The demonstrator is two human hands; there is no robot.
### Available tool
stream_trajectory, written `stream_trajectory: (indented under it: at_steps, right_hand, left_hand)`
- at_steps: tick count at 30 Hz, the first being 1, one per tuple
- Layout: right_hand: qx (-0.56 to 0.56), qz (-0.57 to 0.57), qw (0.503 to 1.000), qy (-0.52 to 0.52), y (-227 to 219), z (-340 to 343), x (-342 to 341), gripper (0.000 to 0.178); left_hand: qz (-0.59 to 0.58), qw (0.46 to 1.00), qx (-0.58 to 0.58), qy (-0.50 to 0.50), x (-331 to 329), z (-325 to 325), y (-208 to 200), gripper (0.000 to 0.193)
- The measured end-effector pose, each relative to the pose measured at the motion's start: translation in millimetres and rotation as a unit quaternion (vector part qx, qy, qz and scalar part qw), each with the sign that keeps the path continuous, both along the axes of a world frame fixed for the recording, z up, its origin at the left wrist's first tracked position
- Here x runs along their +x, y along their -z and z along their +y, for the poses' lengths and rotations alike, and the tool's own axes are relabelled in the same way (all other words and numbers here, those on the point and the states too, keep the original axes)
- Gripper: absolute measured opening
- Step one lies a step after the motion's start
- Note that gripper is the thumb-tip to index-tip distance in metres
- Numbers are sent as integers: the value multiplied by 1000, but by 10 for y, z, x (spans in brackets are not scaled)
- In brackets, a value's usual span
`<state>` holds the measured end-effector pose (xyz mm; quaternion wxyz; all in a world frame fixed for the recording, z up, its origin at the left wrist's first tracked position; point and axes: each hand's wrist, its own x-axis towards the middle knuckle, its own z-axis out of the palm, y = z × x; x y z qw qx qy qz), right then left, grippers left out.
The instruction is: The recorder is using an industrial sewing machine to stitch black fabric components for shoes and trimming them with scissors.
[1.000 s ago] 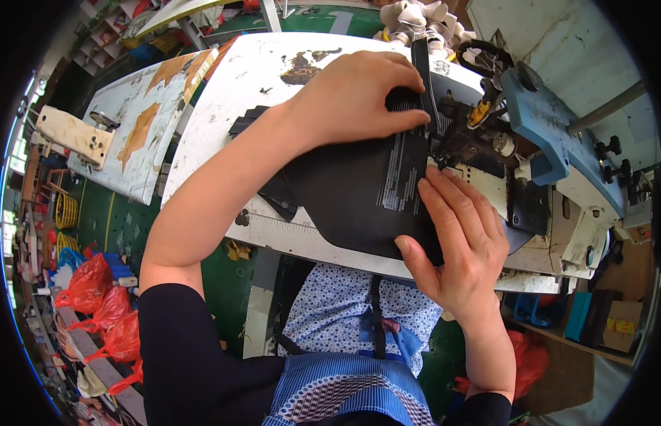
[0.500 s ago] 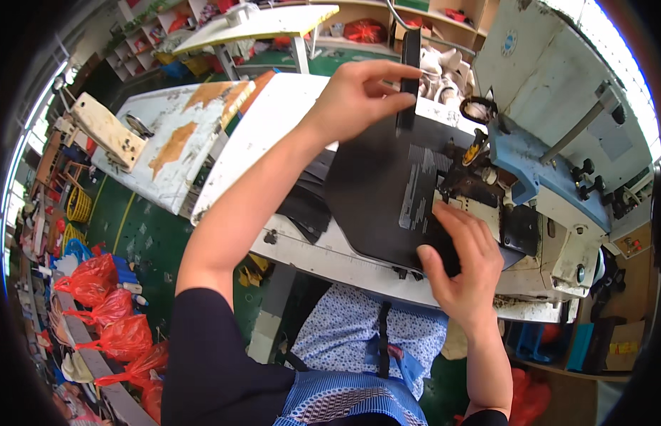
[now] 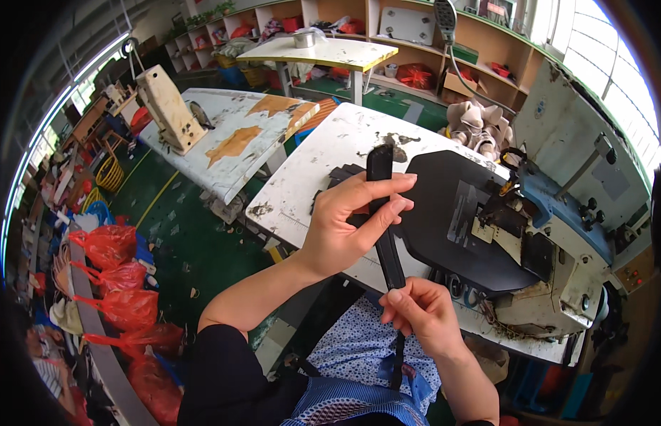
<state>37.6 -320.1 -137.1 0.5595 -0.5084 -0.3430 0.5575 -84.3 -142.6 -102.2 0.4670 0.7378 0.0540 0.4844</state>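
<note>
A long black strip [image 3: 389,259], perhaps leather, slants in front of me, its rounded end up. My left hand [image 3: 352,224] pinches it around the middle between thumb and fingers. Lower down, my right hand [image 3: 424,312] closes thumb and fingers on the strip's near end. Just right of the strip, a smooth black plate [image 3: 433,206] surrounds the working area of a blue and cream industrial sewing machine [image 3: 558,206]. More dark strips [image 3: 343,172] lie on the white table, partly hidden behind my left hand.
The worn white tabletop [image 3: 309,156] carries the machine. To the left is another table [image 3: 224,117] with a cream machine head [image 3: 167,106]. Red plastic bags [image 3: 128,309] line the lower left. Pale shaped pieces [image 3: 476,124] are heaped behind the plate.
My left hand has brought the strip nearer, from the plate's far side. My right hand has left the plate and now grips the strip's lower end. The view has shifted too.
</note>
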Motion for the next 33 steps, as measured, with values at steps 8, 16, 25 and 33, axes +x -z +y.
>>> stream_trajectory:
  at_steps: [8,16,25,33]
  right_hand:
    - [48,-21,995,89,383,-209,-280,24]
    - [247,-421,867,99,785,-674,-409,14]
    - [37,-439,885,154,1199,-982,-100,32]
    - [-22,-517,842,149,1453,-1145,-40,10]
  left_hand:
    - [18,999,-9,-33,-103,-115,280,28]
    - [98,941,-324,-16,-41,371,1139,25]
    - [263,955,-108,86,1217,-120,1875,22]
    - [100,982,163,5,1300,-244,1982,20]
